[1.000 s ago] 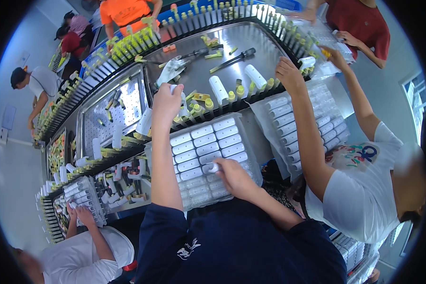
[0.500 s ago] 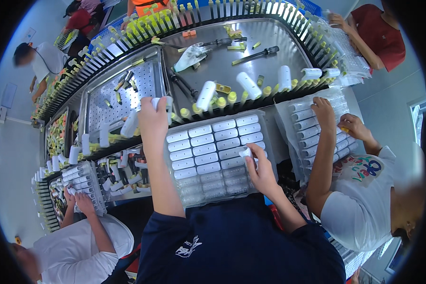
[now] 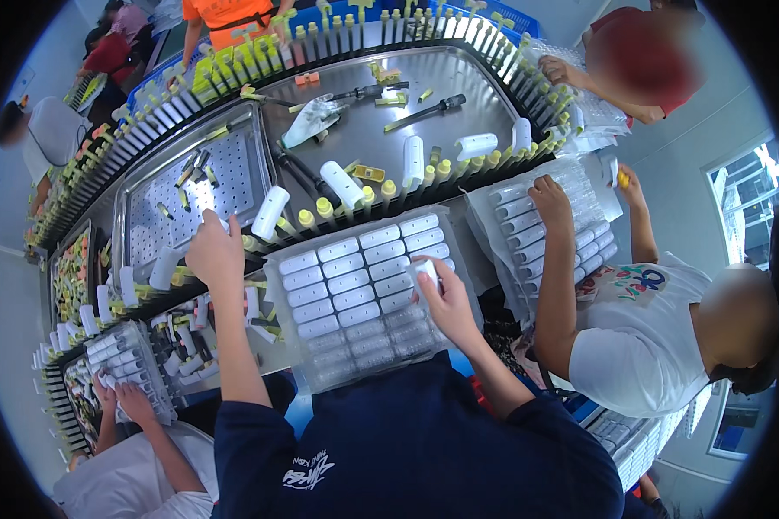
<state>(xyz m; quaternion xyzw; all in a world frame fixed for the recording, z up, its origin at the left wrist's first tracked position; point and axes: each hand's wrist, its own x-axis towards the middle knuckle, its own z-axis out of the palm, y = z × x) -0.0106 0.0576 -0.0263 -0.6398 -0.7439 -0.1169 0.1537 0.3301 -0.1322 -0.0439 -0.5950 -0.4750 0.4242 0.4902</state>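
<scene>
Head view: your left hand (image 3: 216, 258) has moved left along the row of yellow-tipped posts (image 3: 389, 189), leaving a curved white plastic cover (image 3: 271, 214) tilted there.
That suggests the work is advancing leftward. Whether your left grip pinches anything is hard to tell; a sliver of white shows at its fingertips. Your right hand (image 3: 453, 304) pinches a smooth white plastic piece (image 3: 426, 271) at the right side of the clear plastic tray (image 3: 330, 356), where rounded white covers (image 3: 350, 282) lie in rows.

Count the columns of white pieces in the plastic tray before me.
4, left to right: the leftmost column, the second column, the third column and the rightmost column, which the right hand partly hides. No whole column seems hidden.
</scene>
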